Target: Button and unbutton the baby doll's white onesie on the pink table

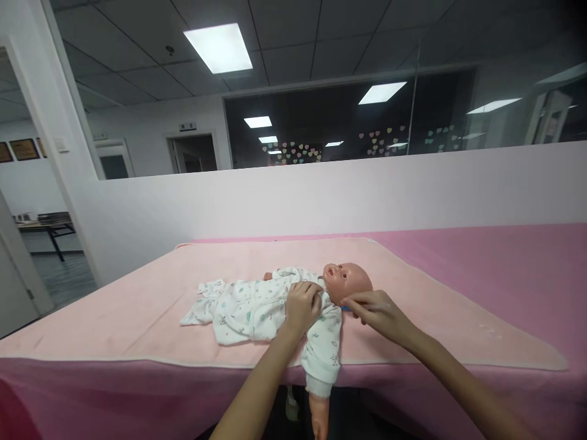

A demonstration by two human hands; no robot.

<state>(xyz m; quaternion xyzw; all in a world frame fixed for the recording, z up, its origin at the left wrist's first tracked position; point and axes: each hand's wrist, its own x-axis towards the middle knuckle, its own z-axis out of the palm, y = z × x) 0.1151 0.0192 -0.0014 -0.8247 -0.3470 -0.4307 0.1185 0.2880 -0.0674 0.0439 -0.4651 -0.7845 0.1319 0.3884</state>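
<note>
A baby doll (354, 281) lies on its back with its head to the right. It wears a white printed baby outfit (250, 311), and one sleeved arm hangs over the table's front edge. My left hand (302, 302) rests on the doll's chest near the collar, its fingers curled against the cloth. Beside the doll's cheek and neck is my right hand (378, 311), thumb and fingers pinched together. What that pinch holds, if anything, is hidden. A small patch of blue (345, 308) shows under the doll's head, next to the right fingertips.
A peach mat (151, 293) covers much of the table, over a pink cloth (518, 269). Behind stands a white low wall (321, 198) with glass above it. At far left, a doorway shows another table (46, 225).
</note>
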